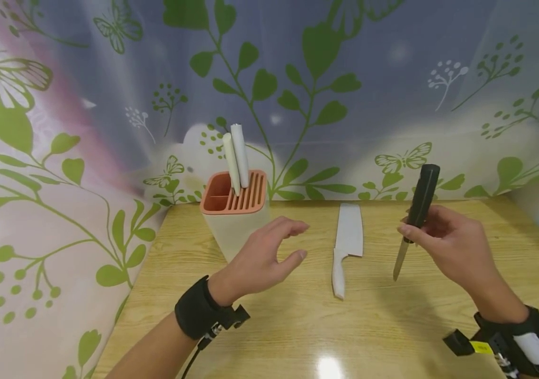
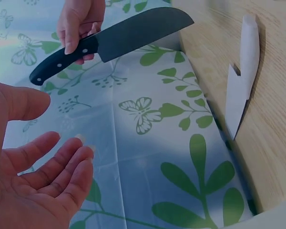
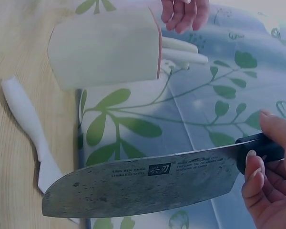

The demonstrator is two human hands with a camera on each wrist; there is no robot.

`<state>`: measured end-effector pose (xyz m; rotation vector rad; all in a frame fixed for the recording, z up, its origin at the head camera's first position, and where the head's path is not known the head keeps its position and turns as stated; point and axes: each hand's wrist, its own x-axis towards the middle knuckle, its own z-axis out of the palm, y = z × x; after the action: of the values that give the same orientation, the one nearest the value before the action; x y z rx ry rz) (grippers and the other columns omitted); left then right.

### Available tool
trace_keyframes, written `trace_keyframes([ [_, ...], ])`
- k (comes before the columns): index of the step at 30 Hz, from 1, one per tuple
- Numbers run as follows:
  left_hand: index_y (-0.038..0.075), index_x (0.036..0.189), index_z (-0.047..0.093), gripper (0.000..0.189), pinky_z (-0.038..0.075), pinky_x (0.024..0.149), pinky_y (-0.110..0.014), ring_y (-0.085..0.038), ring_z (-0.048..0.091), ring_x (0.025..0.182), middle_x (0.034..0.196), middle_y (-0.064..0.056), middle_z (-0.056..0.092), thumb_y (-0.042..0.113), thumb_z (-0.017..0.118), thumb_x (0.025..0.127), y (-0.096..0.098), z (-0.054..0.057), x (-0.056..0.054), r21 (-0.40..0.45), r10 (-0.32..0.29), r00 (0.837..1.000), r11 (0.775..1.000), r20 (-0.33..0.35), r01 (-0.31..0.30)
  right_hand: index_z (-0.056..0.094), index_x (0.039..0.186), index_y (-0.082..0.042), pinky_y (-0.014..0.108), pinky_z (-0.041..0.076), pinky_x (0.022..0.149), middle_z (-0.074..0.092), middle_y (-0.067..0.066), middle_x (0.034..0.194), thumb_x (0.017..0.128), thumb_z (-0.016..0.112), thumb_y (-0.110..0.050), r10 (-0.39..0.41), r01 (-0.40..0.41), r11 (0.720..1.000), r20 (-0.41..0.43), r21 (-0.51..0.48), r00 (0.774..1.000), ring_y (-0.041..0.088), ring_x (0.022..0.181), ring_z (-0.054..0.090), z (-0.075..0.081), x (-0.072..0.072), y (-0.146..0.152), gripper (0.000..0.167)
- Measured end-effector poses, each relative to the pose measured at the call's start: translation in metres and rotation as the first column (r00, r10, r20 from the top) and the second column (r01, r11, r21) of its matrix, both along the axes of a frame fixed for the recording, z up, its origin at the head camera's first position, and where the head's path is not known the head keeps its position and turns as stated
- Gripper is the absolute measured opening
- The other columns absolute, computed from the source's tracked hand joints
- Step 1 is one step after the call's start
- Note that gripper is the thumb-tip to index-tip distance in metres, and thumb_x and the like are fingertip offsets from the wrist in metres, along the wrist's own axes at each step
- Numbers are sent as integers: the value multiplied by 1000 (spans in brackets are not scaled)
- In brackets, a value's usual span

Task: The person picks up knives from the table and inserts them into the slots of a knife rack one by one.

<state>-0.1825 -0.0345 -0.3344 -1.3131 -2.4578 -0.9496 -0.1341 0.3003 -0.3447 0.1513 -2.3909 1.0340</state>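
My right hand point(image 1: 456, 245) grips a black-handled kitchen knife point(image 1: 423, 197) near the blade end of its handle, blade pointing down above the table. The right wrist view shows the wide, stained steel blade point(image 3: 143, 188) with printed lettering. My left hand point(image 1: 267, 255) hovers in front of the knife block, thumb and fingers apart, with nothing between them. The cream knife block point(image 1: 233, 231) has an orange slotted top, and two pale handles point(image 1: 240, 155) stick up from its slots. A cleaver with a white handle point(image 1: 338, 276) lies flat on the table between my hands.
The wooden table point(image 1: 279, 337) backs onto a curtain point(image 1: 369, 121) printed with leaves and butterflies, which also hangs along the left side. A black strap with a small camera sits on each wrist; a cable runs from the left wristband point(image 1: 198, 308).
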Motion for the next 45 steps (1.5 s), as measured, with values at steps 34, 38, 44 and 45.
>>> trace_keyframes([
  [34,6,130,58,39,49,94,-24,-15,61,108,123,-5,62,18,65,94,42,15,3,59,-84,994,995,68,80,73,97,-12,22,41,51,68,-4,76,84,80,-16,197,-197,980,13,-23,980,8,61,62,20,9,-55,16],
  [38,6,131,58,39,48,94,-22,-14,61,107,121,-4,62,18,64,94,44,14,2,61,-87,994,995,70,83,72,96,-13,22,41,51,66,-5,74,84,80,-17,206,-206,978,19,-25,978,9,61,61,20,10,-58,15],
  [44,7,132,57,40,48,93,-21,-14,61,105,120,-2,63,21,63,96,46,13,2,77,-95,993,993,71,89,72,94,-14,22,41,50,64,-7,71,82,81,-16,231,-231,973,-1,-22,973,9,59,59,16,10,-64,15],
  [45,7,132,58,39,48,92,-20,-13,61,105,119,-2,63,22,63,96,47,13,2,83,-95,993,993,73,89,72,94,-14,22,40,50,63,-7,71,82,81,-16,234,-234,972,0,-22,972,9,59,59,16,10,-65,15],
])
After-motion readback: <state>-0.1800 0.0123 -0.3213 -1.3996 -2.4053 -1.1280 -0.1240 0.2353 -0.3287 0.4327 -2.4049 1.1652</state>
